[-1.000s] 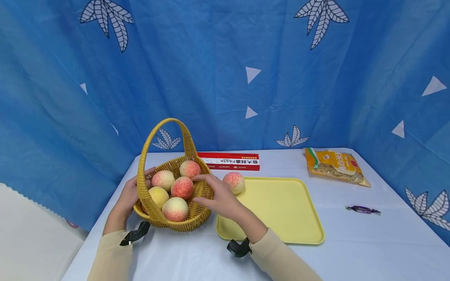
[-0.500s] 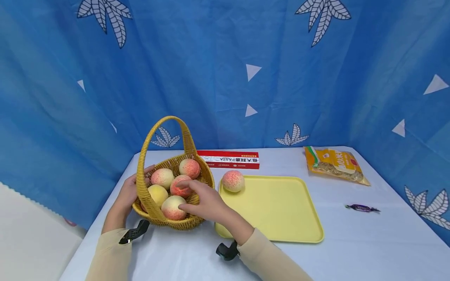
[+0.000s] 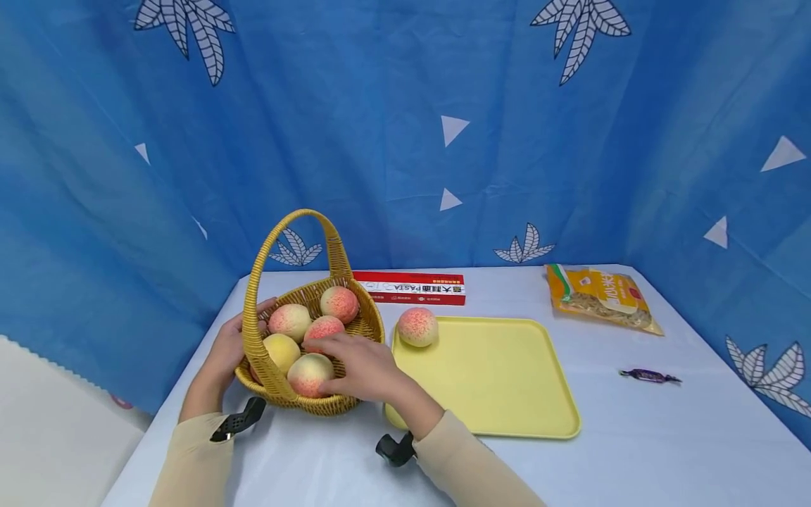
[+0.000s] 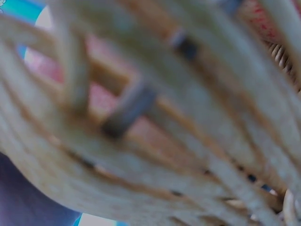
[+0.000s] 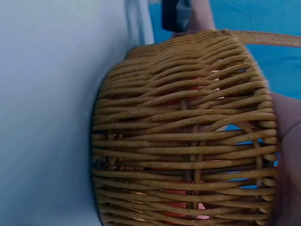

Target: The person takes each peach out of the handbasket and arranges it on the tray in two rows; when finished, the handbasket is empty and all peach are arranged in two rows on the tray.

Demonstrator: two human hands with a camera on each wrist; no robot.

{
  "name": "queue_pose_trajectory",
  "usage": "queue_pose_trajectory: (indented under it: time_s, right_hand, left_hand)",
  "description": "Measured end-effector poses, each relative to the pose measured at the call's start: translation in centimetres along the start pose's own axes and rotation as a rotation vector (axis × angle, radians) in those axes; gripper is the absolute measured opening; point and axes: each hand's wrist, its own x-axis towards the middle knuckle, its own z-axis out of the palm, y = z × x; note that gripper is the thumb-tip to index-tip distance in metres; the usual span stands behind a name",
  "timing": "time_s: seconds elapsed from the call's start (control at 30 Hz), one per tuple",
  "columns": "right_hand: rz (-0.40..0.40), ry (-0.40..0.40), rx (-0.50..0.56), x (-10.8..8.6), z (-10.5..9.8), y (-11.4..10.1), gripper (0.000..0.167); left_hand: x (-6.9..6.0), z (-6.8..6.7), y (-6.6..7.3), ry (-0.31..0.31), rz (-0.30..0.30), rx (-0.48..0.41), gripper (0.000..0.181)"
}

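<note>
Looking down at a white table [image 3: 633, 451], we see it walled by blue cloth [image 3: 380, 105] printed with 5 leaf sprigs [image 3: 524, 248] and 6 white triangles [image 3: 453, 129]. Taking the 1 yellow tray [image 3: 488, 377] as our dial, we find the 1 wicker basket [image 3: 291, 400] at 9 o'clock, 1 long red box [image 3: 408, 288] between 10 and 11, 1 orange packet [image 3: 605, 299] at 2 and 1 purple wrapped sweet [image 3: 650, 376] at 3. We count 5 clearly visible peaches [image 3: 339, 304] in the basket and 1 lone peach [image 3: 418, 327] at the tray's 10 o'clock corner. The left hand [image 3: 228, 345] holds the basket's rim at its 9 o'clock, fingers hooked over. The right hand [image 3: 364, 366] reaches in from 4 o'clock, thumb and fingers apart about the front peach [image 3: 307, 374] at 6; we cannot tell whether they pinch it. We can read "PASTA" beside Chinese characters on the box; the packet also bears Chinese characters, while the sweet's print is too small.
</note>
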Motion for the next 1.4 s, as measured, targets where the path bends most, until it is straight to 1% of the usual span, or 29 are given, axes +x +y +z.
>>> queue_pose_trajectory:
  time_s: [0.13, 0.23, 0.47, 0.6, 0.7, 0.9, 1.1, 1.2, 1.33, 1.4]
  right_hand:
    - [-0.016, -0.029, -0.095, 0.3, -0.1, 0.1, 0.066]
    - [-0.035, -0.068, -0.122, 0.6, -0.2, 0.0, 0.066]
    - [-0.07, -0.182, -0.135, 1.4, -0.5, -0.2, 0.067]
    - [-0.061, -0.214, -0.119, 1.9, -0.3, -0.1, 0.066]
    - [-0.051, -0.214, -0.115, 2.2, -0.2, -0.1, 0.063]
    - [-0.032, -0.19, -0.094, 2.1, -0.1, -0.2, 0.056]
    - [-0.065, -0.144, -0.063, 1.7, -0.3, 0.0, 0.054]
    - [-0.08, -0.129, -0.055, 1.6, -0.3, 0.1, 0.055]
    - [-0.103, -0.12, -0.041, 1.4, -0.4, 0.3, 0.059]
    - [-0.119, -0.112, 0.002, 1.4, -0.4, 0.5, 0.062]
  left_hand:
    - [0.0, 0.4, -0.1, -0.007, 0.0, -0.005, 0.054]
    - [0.1, 0.4, -0.2, -0.004, -0.003, -0.005, 0.055]
    - [0.1, 0.1, -0.2, -0.015, -0.016, 0.028, 0.053]
    - [0.1, 0.0, 0.0, 0.002, -0.008, 0.043, 0.052]
    - [0.2, 0.0, 0.1, 0.01, -0.01, 0.043, 0.052]
    - [0.1, 0.0, 0.2, 0.005, -0.022, 0.035, 0.052]
    - [0.0, 0.0, 0.0, 0.009, -0.023, 0.015, 0.051]
    - [0.0, 0.0, 0.0, 0.015, -0.014, 0.011, 0.051]
    - [0.1, 0.0, 0.0, 0.023, -0.027, -0.001, 0.051]
    - [0.1, 0.0, -0.1, 0.023, -0.032, 0.001, 0.051]
